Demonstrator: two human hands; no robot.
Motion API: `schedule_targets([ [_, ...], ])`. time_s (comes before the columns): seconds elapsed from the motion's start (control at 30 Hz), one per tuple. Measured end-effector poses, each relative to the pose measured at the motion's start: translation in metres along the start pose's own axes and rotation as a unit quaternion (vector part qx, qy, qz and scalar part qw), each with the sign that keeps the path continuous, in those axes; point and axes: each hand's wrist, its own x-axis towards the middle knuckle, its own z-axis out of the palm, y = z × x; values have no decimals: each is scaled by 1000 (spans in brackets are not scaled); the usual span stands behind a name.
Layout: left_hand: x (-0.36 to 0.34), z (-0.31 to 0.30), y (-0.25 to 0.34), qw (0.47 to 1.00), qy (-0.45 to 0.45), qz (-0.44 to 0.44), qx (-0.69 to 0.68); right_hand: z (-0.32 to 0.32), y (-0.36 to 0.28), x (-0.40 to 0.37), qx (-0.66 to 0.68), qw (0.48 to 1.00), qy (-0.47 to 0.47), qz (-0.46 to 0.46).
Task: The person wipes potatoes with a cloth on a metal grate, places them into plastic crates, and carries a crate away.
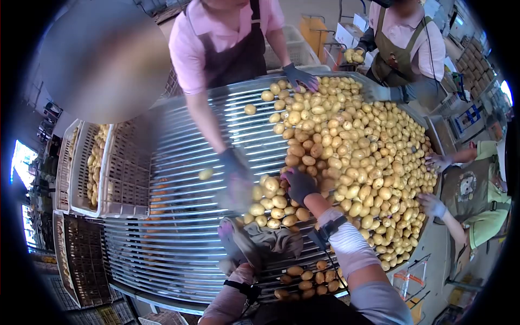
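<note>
My left hand (pixel 233 244), in a grey glove with purple fingertips, is closed on a grey cloth (pixel 273 241) that drapes over the metal rollers and some potatoes. My right hand (pixel 300 187), gloved alike, reaches into the near-left edge of a big heap of potatoes (pixel 374 157). Its fingers curl round what looks like a potato, mostly hidden by the glove. Between my hands lies a small group of potatoes (pixel 273 203). Nearer to me, several browner potatoes (pixel 306 279) sit on the rollers.
A roller table (pixel 179 244) spans the middle. Crates (pixel 127 168) with potatoes stand at its left end, beside a brown crate (pixel 86 260). Across from me, a co-worker's blurred gloved hand (pixel 235 181) reaches close to mine. Other workers' hands (pixel 433 206) touch the heap at the right.
</note>
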Motion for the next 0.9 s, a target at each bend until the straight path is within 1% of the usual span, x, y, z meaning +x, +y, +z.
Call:
schedule_targets([
  [0.07,5,-4,2,1000,5,7,-3,3,6,-9,31,999,9,29],
  [0.1,9,-7,0,1000,11,13,-3,5,11,-21,28,999,13,28],
  [0.13,12,-16,9,1000,15,13,-6,11,19,-39,111,984,139,9],
  [0.17,15,-25,21,989,32,-62,-130,5,19,-54,190,947,260,-9],
  [0.2,14,-35,32,957,44,-135,-252,-1,21,-73,184,948,261,-6],
  [0.23,12,-36,31,954,37,-135,-266,-24,11,-100,311,917,243,58],
  [0.27,13,-38,33,965,25,-122,-232,-39,8,-122,431,865,227,120],
  [0.3,18,-42,35,977,10,-106,-186,-40,20,-142,272,909,309,58],
  [0.33,20,-48,42,986,-5,-91,-142,-42,28,-160,212,906,366,23],
  [0.4,26,-59,67,995,-40,-71,-60,-43,31,-200,393,832,389,40],
  [0.43,28,-73,88,996,-65,-61,-21,-45,35,-219,384,829,403,56],
  [0.53,27,-126,166,986,-149,0,73,-50,44,-280,454,800,374,119],
  [0.57,19,-111,175,993,-106,39,-23,-47,47,-299,444,796,389,132],
  [0.6,10,-72,182,988,-63,73,-120,-46,52,-320,435,793,400,146],
  [0.63,-5,44,188,872,-122,95,-464,-43,55,-341,407,801,404,175],
  [0.67,-16,40,206,870,-131,103,-464,-36,56,-360,382,806,404,202],
  [0.7,-18,4,237,922,-26,191,-335,-23,62,-380,375,792,434,211],
  [0.73,-10,-47,255,938,82,274,-194,-4,76,-407,353,785,441,254],
  [0.77,2,-96,255,912,34,335,-235,-9,67,-425,378,745,496,239],
  [0.8,14,-146,254,877,-26,390,-279,-6,67,-454,250,770,497,313],
  [0.83,26,-197,253,837,-93,435,-319,22,91,-481,307,714,523,350],
  [0.87,28,-221,248,838,-91,433,-320,50,106,-514,309,675,565,360],
  [0.9,28,-240,243,826,-63,424,-366,85,131,-549,297,666,577,367],
])
